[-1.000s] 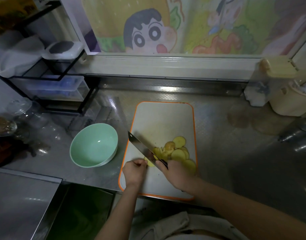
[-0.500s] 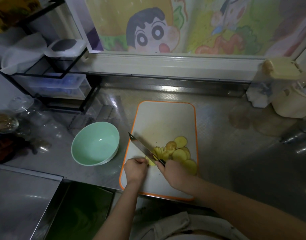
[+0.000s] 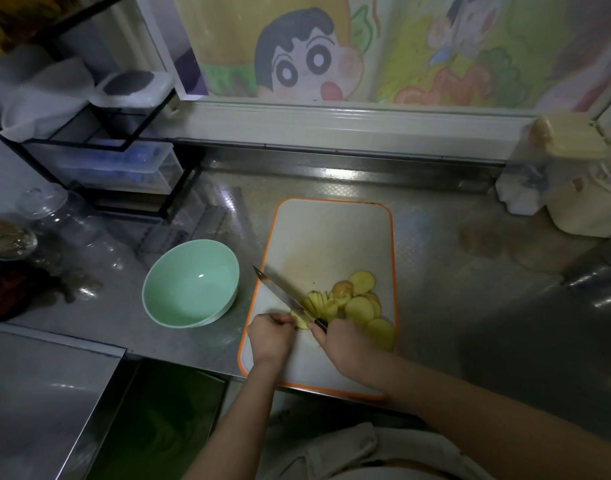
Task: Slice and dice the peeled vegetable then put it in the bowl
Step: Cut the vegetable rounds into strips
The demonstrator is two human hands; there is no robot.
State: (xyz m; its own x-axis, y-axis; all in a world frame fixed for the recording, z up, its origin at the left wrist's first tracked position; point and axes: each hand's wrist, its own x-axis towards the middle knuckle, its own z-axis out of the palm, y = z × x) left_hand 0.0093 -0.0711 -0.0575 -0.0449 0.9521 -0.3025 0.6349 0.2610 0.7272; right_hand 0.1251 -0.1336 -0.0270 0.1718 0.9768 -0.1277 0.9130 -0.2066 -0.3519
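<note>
Two bare hands meet over the near half of the cutting board (image 3: 331,237), a white, orange-rimmed slab on the steel counter (image 3: 453,271), its long axis running from the counter's near edge toward the back wall. The left hand (image 3: 271,336), fingers curled, pins a pale yellow potato stub (image 3: 301,321) to the board near its left edge; the stub is too covered to tell its long axis. The right hand (image 3: 342,344) grips the handle of the knife (image 3: 279,289), whose blade lies diagonally just right of the stub, tip at the board's left edge and pointing far-left toward the green bowl (image 3: 191,282). Round slices (image 3: 357,306) fan out toward the board's right edge. The bowl stands upright on the counter just left of the board.
</note>
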